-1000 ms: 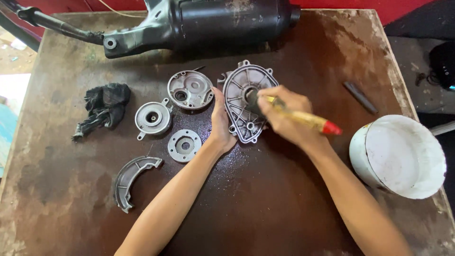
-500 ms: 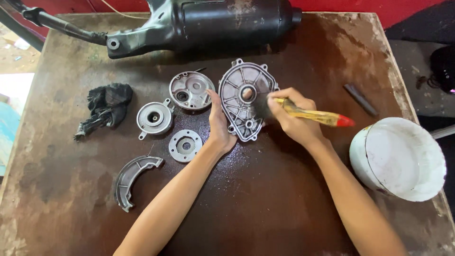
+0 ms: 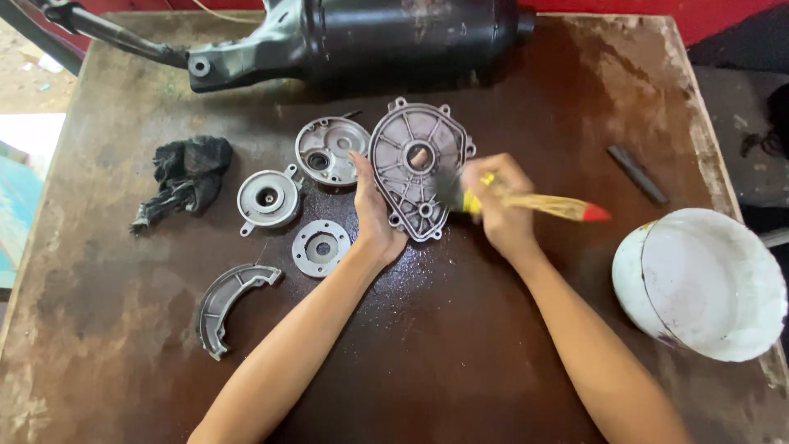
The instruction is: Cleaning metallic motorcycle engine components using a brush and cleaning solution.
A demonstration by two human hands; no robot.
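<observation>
Now the right hand has its grip wrapped round a wooden, red-tipped paintbrush, bristles on the ribbed, pear-shaped grey metal cover just left of it. Left hand, fingers flat, braces that cover's edge; best work short strokes along the ribs.

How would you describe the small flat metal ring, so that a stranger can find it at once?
Start at the big black engine housing along the table's far edge, then come toward the person's left hand. The flat ring lies just left of that wrist, below two round covers. Unlike them it is a plain disc with a wide centre hole and small holes around it.
</observation>
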